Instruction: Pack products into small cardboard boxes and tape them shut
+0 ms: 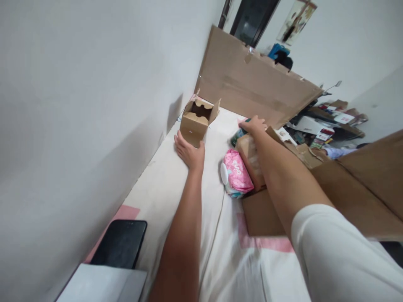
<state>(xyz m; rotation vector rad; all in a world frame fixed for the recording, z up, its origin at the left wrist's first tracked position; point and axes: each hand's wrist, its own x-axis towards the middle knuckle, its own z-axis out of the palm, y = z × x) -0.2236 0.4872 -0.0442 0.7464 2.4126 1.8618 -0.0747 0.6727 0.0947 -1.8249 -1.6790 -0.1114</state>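
My left hand (pixel 190 153) grips the near end of a small open cardboard box (pixel 192 129), its thumb and fingers on opposite sides. The box stands by the wall with its flaps raised and a dark opening at the top. Farther right, my right hand (pixel 254 124) reaches over a dark green and blue item (pixel 237 136), with its fingers closed on the item's top; I cannot make out its kind. Below that lie a pink pack of wipes (pixel 237 172) with a white lid and a brown cardboard box (pixel 252 157), partly hidden by my right forearm.
Large cardboard boxes (pixel 352 188) stand at the right. A tall cardboard sheet (pixel 252 79) closes off the far end. A black phone (pixel 121 243) and a grey-white flat object (pixel 100 285) lie at the lower left, along the white wall (pixel 78 105).
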